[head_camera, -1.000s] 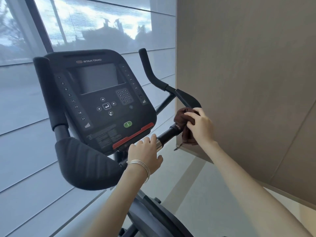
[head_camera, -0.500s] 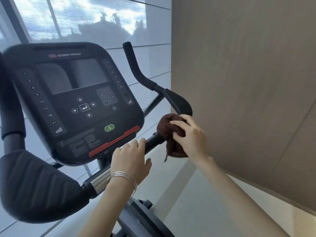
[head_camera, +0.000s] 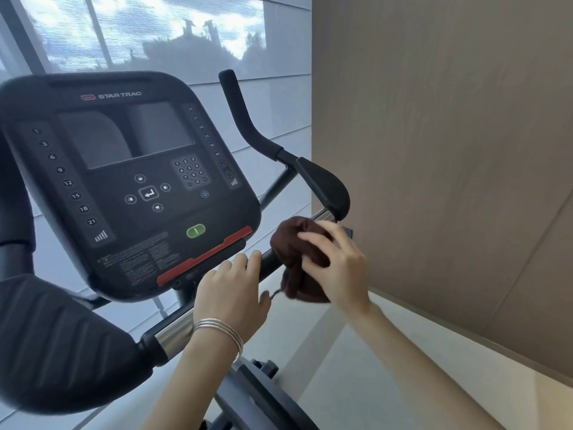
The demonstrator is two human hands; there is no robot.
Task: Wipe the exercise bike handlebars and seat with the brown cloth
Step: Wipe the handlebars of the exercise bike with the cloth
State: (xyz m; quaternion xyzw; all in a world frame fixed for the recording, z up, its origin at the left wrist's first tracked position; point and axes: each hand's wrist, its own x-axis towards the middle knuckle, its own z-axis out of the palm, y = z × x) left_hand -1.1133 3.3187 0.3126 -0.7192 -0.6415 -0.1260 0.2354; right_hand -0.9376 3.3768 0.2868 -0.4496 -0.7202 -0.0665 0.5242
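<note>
On the right side of the handlebars we grip the bunched brown cloth in our right hand, pressed to the bar; left hand wraps the bar just beside it. Far grips apparently still pending; seat out of view, unwiped as far as we can judge.

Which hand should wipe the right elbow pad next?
Right. The right hand holds the brown cloth on the bar, just below the right elbow pad. The left hand holds no cloth and grips the bar nearer the console.
</note>
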